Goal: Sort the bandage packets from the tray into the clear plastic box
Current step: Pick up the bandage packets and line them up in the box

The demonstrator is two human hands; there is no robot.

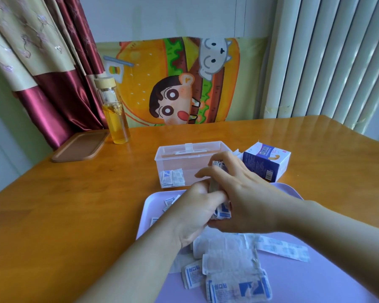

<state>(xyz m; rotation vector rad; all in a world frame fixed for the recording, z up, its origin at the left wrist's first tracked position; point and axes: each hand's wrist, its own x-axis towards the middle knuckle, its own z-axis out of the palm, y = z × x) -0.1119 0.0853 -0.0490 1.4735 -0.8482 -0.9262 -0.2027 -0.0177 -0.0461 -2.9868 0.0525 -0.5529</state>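
Observation:
A lilac tray (328, 283) lies at the near edge of the table with several white and blue bandage packets (232, 278) scattered on it. Behind it stands the clear plastic box (175, 156), open, with a few small packets (172, 178) in its front left corner. Both hands meet above the tray's far end, just in front of the box. My left hand (195, 213) and my right hand (239, 193) together grip a stack of bandage packets (219, 166) held on edge; most of the stack is hidden by the fingers.
A blue and white bandage carton (266, 164) stands right of the box. At the back left are a glass bottle of yellow liquid (116, 114) and a brown wooden tray (80, 146). Curtains and a cartoon cloth hang behind the wooden table (74, 204).

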